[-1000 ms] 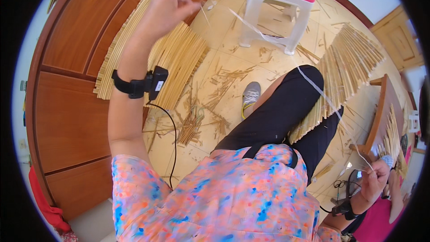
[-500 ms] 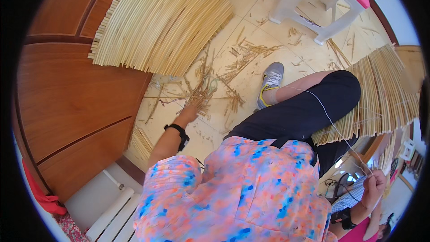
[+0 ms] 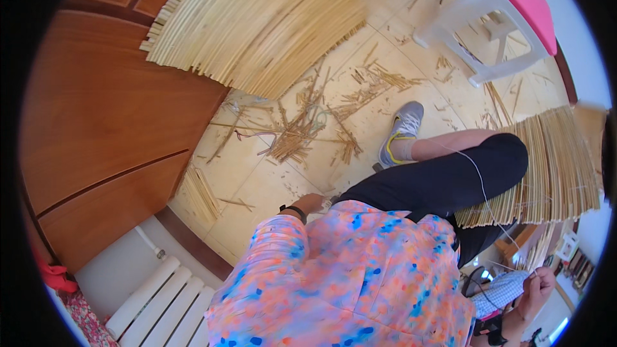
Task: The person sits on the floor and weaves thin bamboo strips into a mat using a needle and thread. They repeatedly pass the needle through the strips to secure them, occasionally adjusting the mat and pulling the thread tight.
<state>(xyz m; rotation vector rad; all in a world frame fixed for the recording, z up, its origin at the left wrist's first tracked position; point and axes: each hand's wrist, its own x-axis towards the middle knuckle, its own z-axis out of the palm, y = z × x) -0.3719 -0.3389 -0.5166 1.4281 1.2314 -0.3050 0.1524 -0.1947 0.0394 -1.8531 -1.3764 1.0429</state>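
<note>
My right hand (image 3: 540, 283) is at the lower right, its fingers pinched on a thin white string (image 3: 485, 196). The string runs from there up across my dark-clad knee. Beside that thigh a mat of straw-coloured reed stalks (image 3: 553, 160) lies partly over my leg, with fine white threads across it. My left hand (image 3: 310, 204) is close by my hip, over the floor. Its fingers are small and partly hidden, and a small pale thing shows just beyond them; whether it is held I cannot make out.
A larger reed mat (image 3: 257, 26) leans by the brown wooden cabinet (image 3: 116, 103). Broken stalks (image 3: 299, 141) litter the tiled floor, with a pinkish cord among them. A white stool with a pink top (image 3: 524, 3) stands far right. A white slatted radiator (image 3: 160, 302) is lower left.
My left hand has drawn back from the pile of broken stalks to beside my hip. My right hand keeps the string at the lower right. The whole view has shifted slightly.
</note>
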